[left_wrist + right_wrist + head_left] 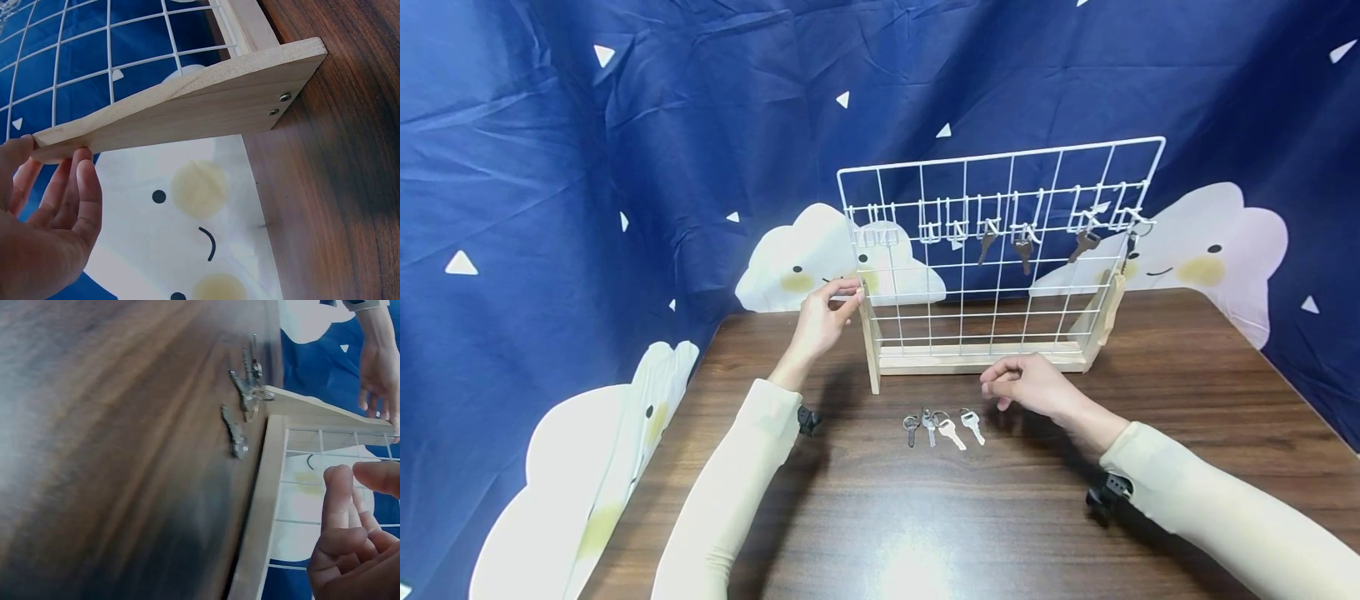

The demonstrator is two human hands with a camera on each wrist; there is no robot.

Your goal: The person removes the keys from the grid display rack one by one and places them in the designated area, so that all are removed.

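Note:
A white wire grid rack (940, 287) stands on the table in wooden supports. My left hand (823, 321) pinches the upper end of its left wooden side panel (187, 112) between thumb and fingers. In front of the rack lie several loose keys with small rings, among them a silver key (973, 425) nearest my right hand (1026, 383). That hand hovers to the right of the keys, before the bottom wooden bar (951, 363). Its fingers are loosely bent with nothing between them; in the right wrist view the thumb and forefinger tips come close together.
Several keys, such as a dark key (1024, 250), hang from white hooks on the grid's right half. Hooks (930, 233) farther left carry nothing. Behind the brown wooden table (850, 517) hangs a blue cloth (700, 150) with clouds printed on it.

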